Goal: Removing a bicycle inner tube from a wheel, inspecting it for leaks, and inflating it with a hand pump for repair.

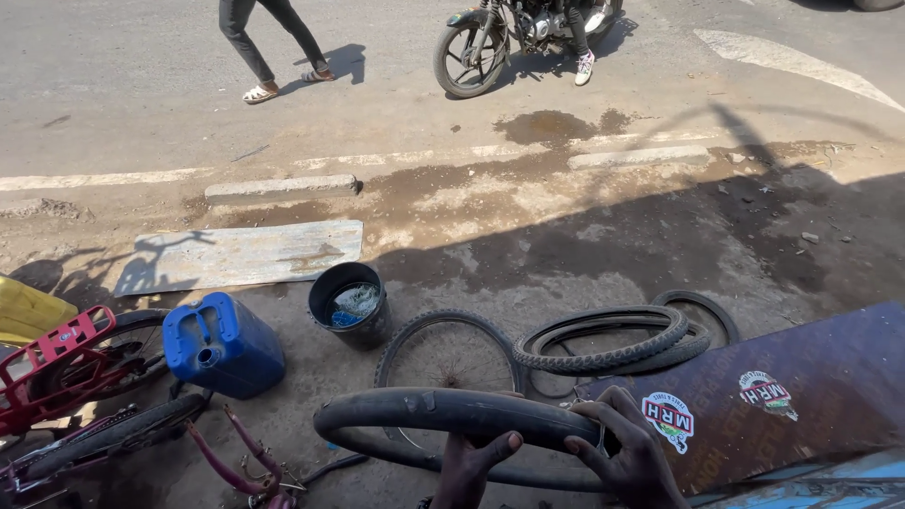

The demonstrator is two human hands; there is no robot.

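While the road beyond is lying in bright sun, a black inner tube (pixel 443 411) is being held up at the bottom of the view, over the dirt ground. The left hand (pixel 468 468) is being closed around the tube's lower front, its thumb pressed up against the rubber; the right hand (pixel 630 451) is being wrapped over the tube's right end, fingers curled over the top. Both grips are being kept fully closed on the tube, which is hanging as a flattened loop just above a spoked bicycle wheel (pixel 445 356) lying on the ground.

A black bucket (pixel 349 303) holding water is being left near, behind the wheel, and a blue jerrycan (pixel 222 344) is standing beside it to the left. Loose tyres (pixel 613 337) are being kept stacked to the right of the wheel, and a dark board (pixel 811 396) is leaning just beside the right hand. A red bicycle rack (pixel 52 363) and a bicycle frame (pixel 240 452) are lying at the lower left.

The loop's free left end is being left unsupported, so it could, in all likelihood, be dragged across the grit or snagged on the spokes beneath. A slack left grip would be allowing the tube to slide down. On the road, a walking person (pixel 269 42) and a motorcycle (pixel 514 38) are being seen well apart.
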